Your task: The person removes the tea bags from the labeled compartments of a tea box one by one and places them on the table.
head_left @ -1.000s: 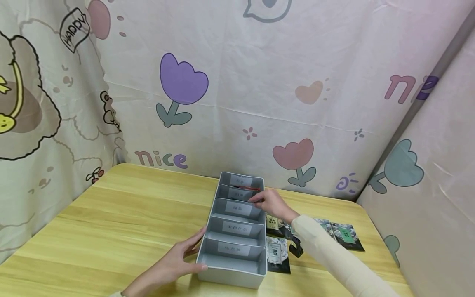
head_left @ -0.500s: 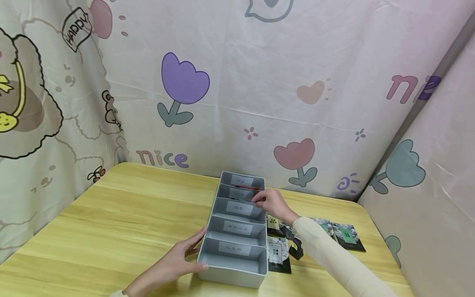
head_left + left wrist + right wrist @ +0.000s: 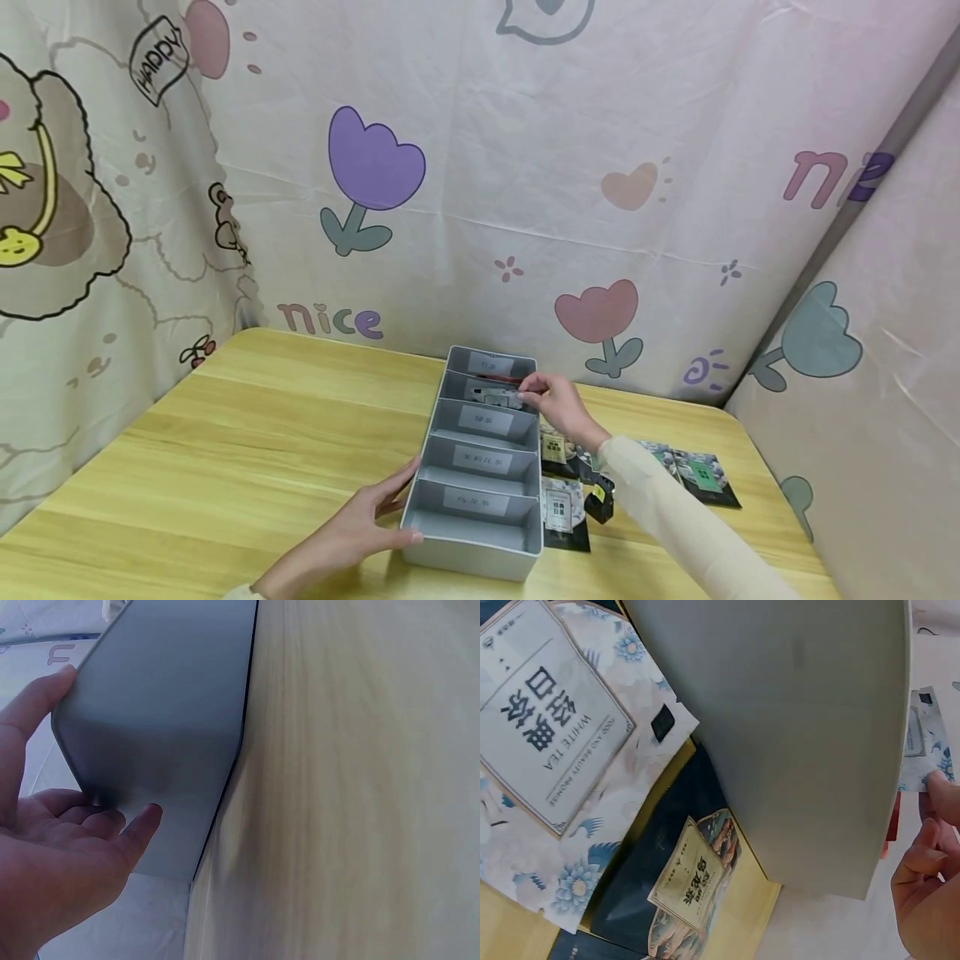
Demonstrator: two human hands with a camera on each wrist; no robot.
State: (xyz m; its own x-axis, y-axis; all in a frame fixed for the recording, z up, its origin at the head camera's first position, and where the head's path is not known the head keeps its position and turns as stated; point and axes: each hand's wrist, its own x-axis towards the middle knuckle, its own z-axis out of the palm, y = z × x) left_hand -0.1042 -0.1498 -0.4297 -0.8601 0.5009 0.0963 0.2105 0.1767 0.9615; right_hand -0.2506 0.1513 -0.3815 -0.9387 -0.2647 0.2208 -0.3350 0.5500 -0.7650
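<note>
A long grey box (image 3: 468, 558) with labelled compartments stands on the table. My right hand (image 3: 558, 407) pinches one end of a pale, blue-flowered tea packet (image 3: 497, 397) at the second compartment from the back. In the right wrist view that packet (image 3: 927, 742) shows beyond the box wall, its end at my thumb and finger. My left hand (image 3: 367, 517) rests against the box's near-left corner, thumb at the front and fingers along the left side. The left wrist view shows those fingers (image 3: 139, 829) touching the outer wall loosely. A strip of something red (image 3: 498, 379) shows in the rearmost compartment.
Right of the box lie a white tea packet (image 3: 558, 510) and a dark packet with a yellowish label (image 3: 553, 448). Farther right is a green-labelled packet (image 3: 703, 475), beside another partly behind my sleeve. Printed curtain (image 3: 480, 183) hangs behind the table.
My right hand has lifted a little and shifted right. The packet has tilted so its pale face shows, where only a thin edge showed before. My left hand stays against the box.
</note>
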